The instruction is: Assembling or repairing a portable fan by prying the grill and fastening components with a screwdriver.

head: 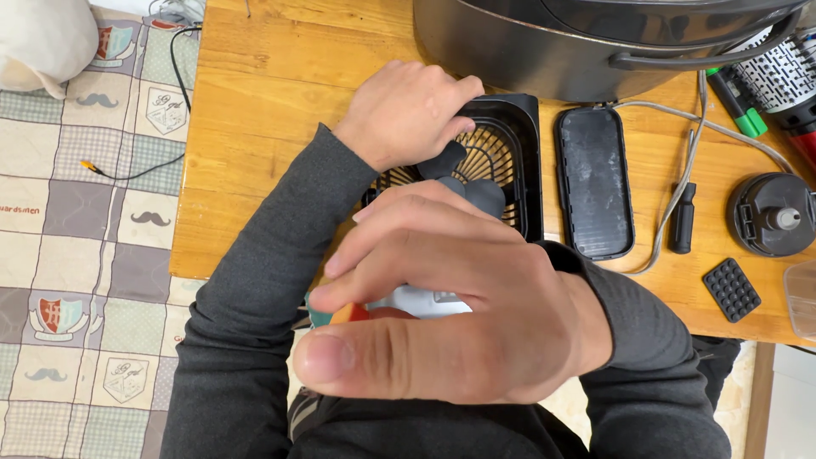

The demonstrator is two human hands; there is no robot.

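Both hands grip: left [412, 110] on fan [501, 161], right [450, 297] blocking a white tool [421, 303].

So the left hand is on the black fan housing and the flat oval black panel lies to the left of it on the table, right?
Not quite. In the head view the left hand is on the black fan housing, but the flat oval black panel lies to its right.

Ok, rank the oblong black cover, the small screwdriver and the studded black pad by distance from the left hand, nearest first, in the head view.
From the left hand, which rests on the black fan:
1. Oblong black cover, just right of the fan.
2. Small screwdriver, farther right, beside the grey cable.
3. Studded black pad, farthest, near the table's front right edge.
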